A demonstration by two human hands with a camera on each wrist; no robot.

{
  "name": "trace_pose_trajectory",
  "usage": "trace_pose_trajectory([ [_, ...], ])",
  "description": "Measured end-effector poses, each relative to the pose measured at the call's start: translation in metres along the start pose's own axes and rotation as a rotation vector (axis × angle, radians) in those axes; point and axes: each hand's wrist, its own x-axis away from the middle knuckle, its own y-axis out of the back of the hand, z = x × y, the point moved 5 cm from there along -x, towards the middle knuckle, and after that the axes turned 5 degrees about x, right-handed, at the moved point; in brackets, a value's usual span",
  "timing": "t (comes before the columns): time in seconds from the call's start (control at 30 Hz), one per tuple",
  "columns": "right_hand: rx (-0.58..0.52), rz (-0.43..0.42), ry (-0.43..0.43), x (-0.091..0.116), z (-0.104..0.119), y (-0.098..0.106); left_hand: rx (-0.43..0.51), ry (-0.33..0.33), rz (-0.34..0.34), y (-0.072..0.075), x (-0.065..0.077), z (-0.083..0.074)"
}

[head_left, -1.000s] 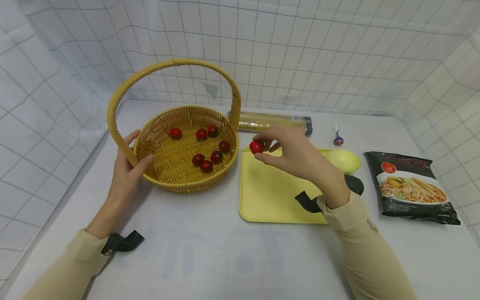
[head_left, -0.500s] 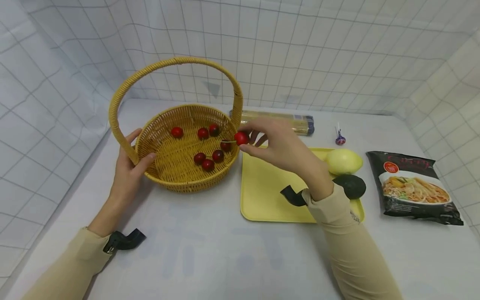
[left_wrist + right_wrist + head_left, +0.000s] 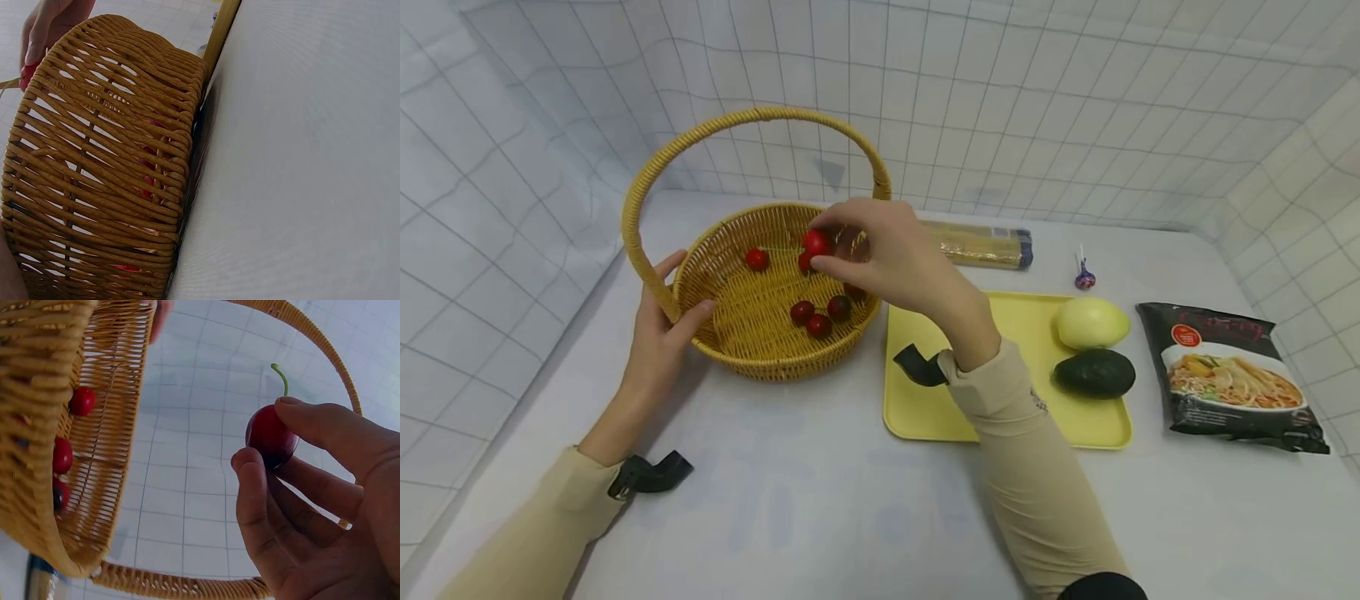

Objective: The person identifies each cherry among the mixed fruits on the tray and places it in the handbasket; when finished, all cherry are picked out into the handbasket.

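Observation:
The yellow wicker basket [image 3: 737, 321] stands at the left with its tall handle up and several dark red cherries [image 3: 818, 326] on its floor. My left hand [image 3: 658, 342] grips the basket's left side near the handle's base, thumb over the rim inside and fingers outside. Over the back right part of the basket, my right hand [image 3: 898, 258] pinches another cherry [image 3: 272, 436] between thumb and fingertips. Its green stem points away from the palm in the right wrist view. Part of the basket's right rim and some cherries are hidden behind the right hand.
Right of the basket lies a yellow tray [image 3: 936, 417] bearing a pale yellow-green fruit [image 3: 1092, 323] and an avocado [image 3: 1097, 374]. A long gold packet [image 3: 981, 244] lies behind it. Farther right are a lollipop [image 3: 1084, 279] and a black noodle packet [image 3: 1232, 379].
My right hand has carried the cherry leftward from over the tray's left edge, past the basket's right rim, to above the basket. The left hand keeps its grip on the basket.

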Motion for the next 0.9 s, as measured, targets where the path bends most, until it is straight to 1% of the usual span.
trace_pose_trajectory([
  [0.1,-0.002,0.000,-0.030,-0.005,-0.005,-0.006,0.028,0.005,0.003,-0.003,-0.001,0.001],
  [0.23,0.015,0.026,-0.074,-0.001,-0.018,-0.018,0.040,0.009,0.017,-0.006,-0.003,0.003],
  [0.3,0.013,0.026,-0.087,0.002,-0.023,-0.024,0.028,0.002,0.019,-0.007,-0.004,0.002],
  [0.47,-0.016,0.020,-0.108,0.000,-0.022,-0.040,0.040,0.003,0.021,-0.008,-0.006,0.000],
  [0.57,-0.016,0.038,-0.112,-0.003,-0.020,-0.052,0.030,0.026,0.018,-0.005,-0.002,0.002],
  [0.67,-0.003,0.029,-0.116,-0.004,-0.020,-0.064,0.007,0.036,0.014,-0.001,0.002,0.003],
  [0.8,-0.014,-0.002,-0.128,-0.006,-0.023,-0.071,0.019,0.021,0.016,0.000,0.000,0.003],
  [0.9,-0.049,0.002,-0.156,-0.006,-0.029,-0.073,0.030,0.014,0.015,-0.001,-0.002,0.002],
])
